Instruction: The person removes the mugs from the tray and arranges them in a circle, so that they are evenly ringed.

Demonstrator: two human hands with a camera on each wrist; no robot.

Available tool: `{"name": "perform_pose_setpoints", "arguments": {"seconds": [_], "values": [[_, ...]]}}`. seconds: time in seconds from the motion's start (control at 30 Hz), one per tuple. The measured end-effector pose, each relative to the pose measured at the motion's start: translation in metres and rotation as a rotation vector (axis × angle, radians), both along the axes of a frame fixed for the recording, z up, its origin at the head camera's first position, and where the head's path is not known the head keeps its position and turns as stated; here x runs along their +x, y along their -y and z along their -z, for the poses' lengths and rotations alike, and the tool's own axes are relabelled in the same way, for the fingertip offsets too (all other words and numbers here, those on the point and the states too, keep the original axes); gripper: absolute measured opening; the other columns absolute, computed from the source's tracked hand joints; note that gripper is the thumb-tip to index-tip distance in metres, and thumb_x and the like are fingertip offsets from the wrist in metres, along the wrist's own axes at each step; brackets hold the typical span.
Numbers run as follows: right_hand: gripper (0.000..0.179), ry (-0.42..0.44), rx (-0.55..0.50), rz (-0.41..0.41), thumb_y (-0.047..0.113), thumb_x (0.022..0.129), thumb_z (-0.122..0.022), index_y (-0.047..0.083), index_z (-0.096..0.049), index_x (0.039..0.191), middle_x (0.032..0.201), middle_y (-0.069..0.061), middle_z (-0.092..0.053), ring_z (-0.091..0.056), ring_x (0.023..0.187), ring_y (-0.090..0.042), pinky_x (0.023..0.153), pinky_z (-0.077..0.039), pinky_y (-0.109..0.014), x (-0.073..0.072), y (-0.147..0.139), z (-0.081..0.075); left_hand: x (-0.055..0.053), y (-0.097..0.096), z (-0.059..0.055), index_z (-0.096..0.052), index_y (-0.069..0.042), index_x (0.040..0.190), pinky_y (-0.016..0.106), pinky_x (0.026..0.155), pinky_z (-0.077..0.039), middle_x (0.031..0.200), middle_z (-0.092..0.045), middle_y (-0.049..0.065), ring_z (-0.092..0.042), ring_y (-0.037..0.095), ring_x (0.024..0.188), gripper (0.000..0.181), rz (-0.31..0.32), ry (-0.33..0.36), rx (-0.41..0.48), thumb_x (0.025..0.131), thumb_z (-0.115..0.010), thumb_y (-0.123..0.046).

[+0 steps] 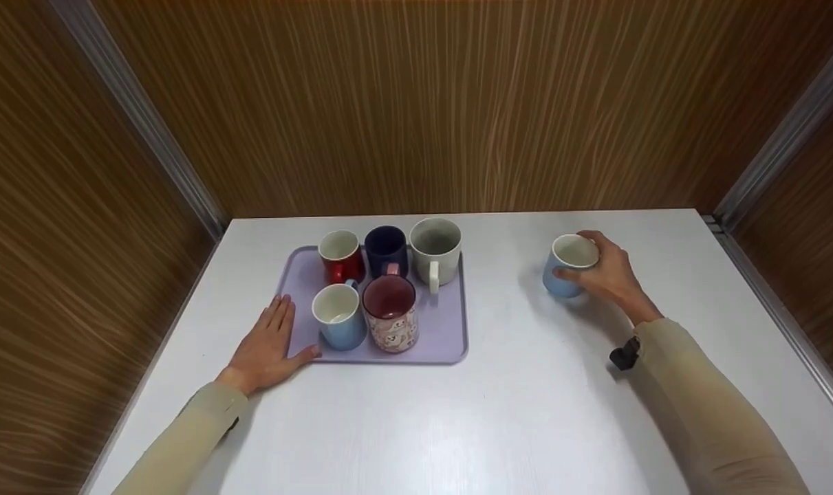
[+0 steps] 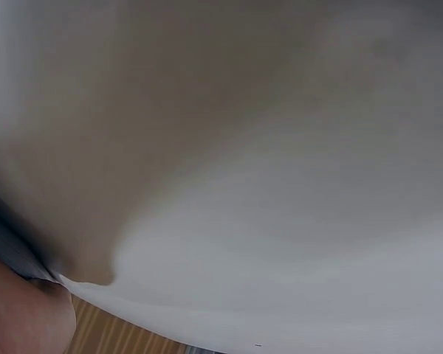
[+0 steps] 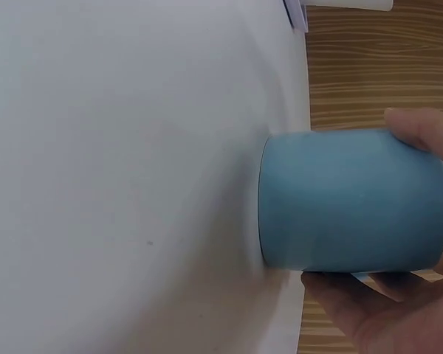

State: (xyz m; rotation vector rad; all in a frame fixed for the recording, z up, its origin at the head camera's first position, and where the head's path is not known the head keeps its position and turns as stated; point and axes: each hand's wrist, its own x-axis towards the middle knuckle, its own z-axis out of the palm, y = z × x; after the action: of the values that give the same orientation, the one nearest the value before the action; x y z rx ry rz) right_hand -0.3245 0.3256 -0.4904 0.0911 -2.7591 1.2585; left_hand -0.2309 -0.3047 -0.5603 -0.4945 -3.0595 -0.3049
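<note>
My right hand (image 1: 607, 275) grips a light blue mug (image 1: 559, 280) with a white inside, thumb on the near side and fingers round the far side. The mug stands upright, its base at the tabletop in the right wrist view. Any handle is largely hidden by the hand. My left hand (image 1: 263, 352) lies flat with straight fingers at the left edge of a lilac tray (image 1: 442, 344). Nearest to it on the tray is another light blue mug (image 1: 345, 333); beside that stands a pink patterned mug (image 1: 394, 333) with a dark red inside.
Along the tray's back stand a red mug (image 1: 347, 267), a navy mug (image 1: 386, 253) and a larger white mug (image 1: 445, 265). White tabletop (image 1: 499, 412) lies between the tray and the right hand. Wood-grain panels (image 1: 457, 103) enclose the back and sides.
</note>
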Motion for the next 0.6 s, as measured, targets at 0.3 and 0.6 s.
{"name": "perform_pose_setpoints", "arguments": {"seconds": [0.3,0.6], "values": [[0.096,0.028,0.037,-0.022,0.038,0.086,-0.091,0.002,-0.039,0.158,0.151,-0.031,-0.053,-0.054,0.136,-0.050,0.114,-0.044,-0.070,0.001,-0.002,-0.003,0.001,0.000,-0.002,-0.022,0.011,0.164,0.058,0.133,-0.019,0.175,-0.018,0.029,-0.013,0.047,0.164,0.108,0.013,-0.026,0.019,0.099,-0.057,-0.068],[0.111,-0.022,0.182,0.027,0.060,0.083,-0.087,0.002,-0.035,0.163,0.156,-0.032,-0.047,-0.049,0.138,-0.053,0.109,-0.040,-0.076,0.010,0.000,-0.027,0.000,0.002,0.001,-0.023,0.012,0.164,0.060,0.132,-0.020,0.174,-0.020,0.030,-0.014,0.048,0.164,0.108,0.023,-0.039,0.021,0.100,-0.057,-0.067]]}}
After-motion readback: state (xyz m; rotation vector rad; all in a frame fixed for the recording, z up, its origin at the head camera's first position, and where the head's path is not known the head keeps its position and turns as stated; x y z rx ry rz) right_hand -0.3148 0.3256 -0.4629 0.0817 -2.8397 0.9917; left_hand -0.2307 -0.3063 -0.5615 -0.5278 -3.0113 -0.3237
